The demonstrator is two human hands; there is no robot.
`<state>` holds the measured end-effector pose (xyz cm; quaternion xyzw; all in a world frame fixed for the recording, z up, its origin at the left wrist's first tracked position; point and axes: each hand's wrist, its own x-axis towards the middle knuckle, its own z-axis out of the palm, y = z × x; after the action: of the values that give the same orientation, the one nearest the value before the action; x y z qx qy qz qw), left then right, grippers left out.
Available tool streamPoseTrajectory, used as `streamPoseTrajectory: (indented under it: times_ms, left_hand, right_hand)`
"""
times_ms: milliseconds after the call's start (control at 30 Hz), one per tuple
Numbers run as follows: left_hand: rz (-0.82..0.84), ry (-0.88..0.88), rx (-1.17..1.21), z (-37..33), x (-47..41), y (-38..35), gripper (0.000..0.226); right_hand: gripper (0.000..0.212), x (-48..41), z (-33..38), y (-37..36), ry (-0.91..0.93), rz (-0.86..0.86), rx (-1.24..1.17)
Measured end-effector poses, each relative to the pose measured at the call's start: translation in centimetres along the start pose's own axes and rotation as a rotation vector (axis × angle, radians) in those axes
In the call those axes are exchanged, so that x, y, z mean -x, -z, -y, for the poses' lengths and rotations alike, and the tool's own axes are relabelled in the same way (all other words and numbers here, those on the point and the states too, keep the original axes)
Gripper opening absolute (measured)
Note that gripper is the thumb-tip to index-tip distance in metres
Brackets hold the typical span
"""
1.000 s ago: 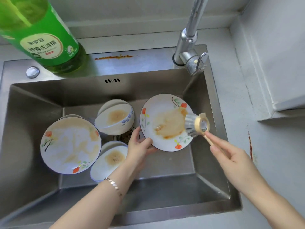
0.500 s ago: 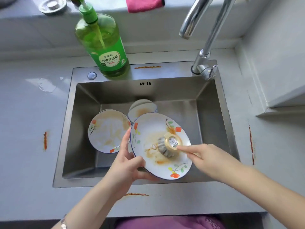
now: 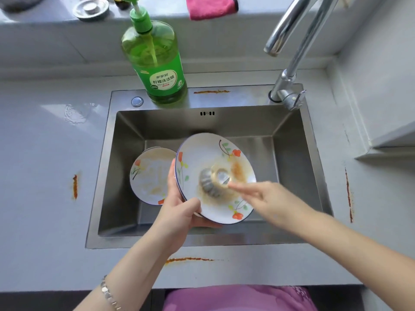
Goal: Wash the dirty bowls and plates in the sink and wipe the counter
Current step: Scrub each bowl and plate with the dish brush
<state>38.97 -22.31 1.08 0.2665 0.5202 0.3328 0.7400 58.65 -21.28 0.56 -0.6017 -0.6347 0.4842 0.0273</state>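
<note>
At frame centre, over the sink point(image 3: 125, 167), the left hand point(image 3: 179, 212) grips the stained plate point(image 3: 202, 153) by its lower-left rim, tilted. The right hand point(image 3: 267, 200) (blurred) holds a scrubber point(image 3: 210, 184) against its face. A 2nd dirty plate point(image 3: 149, 176) lies left.

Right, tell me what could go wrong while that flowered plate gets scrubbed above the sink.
1. The left hand grips the flowered plate by one edge only. The scrubbing brush pushing on its face could twist it loose, likely onto the second plate lying in the sink below.
2. The right hand is blurred with motion, so brown residue may flick onto the counter.
</note>
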Motion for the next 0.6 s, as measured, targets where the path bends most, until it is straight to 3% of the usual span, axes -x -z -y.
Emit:
streamPoseTrajectory:
  times_ms: [100, 267, 433, 533, 600]
  left_hand:
    - [-0.013, 0.003, 0.021, -0.6, 0.0, 0.4, 0.099]
    - [-0.019, -0.047, -0.029, 0.2, 0.2, -0.1, 0.101]
    - [0.012, -0.028, -0.045, -0.1, 0.6, -0.3, 0.102]
    - [0.014, -0.023, -0.066, 0.2, 0.5, -0.3, 0.103]
    - [0.024, -0.011, -0.06, 0.5, 0.6, -0.2, 0.104]
  right_hand:
    - [0.037, -0.6, -1.7, 1.3, -0.112, -0.093, 0.074]
    - [0.036, 1.9, 0.7, -0.9, 0.069, 0.068, -0.064]
    - [0.039, -0.2, -1.0, 1.0, -0.062, -0.132, -0.015]
    - [0.038, 1.6, 0.9, -1.3, 0.09, 0.026, -0.086]
    - [0.038, 0.9, 1.1, -0.7, 0.092, 0.025, -0.13]
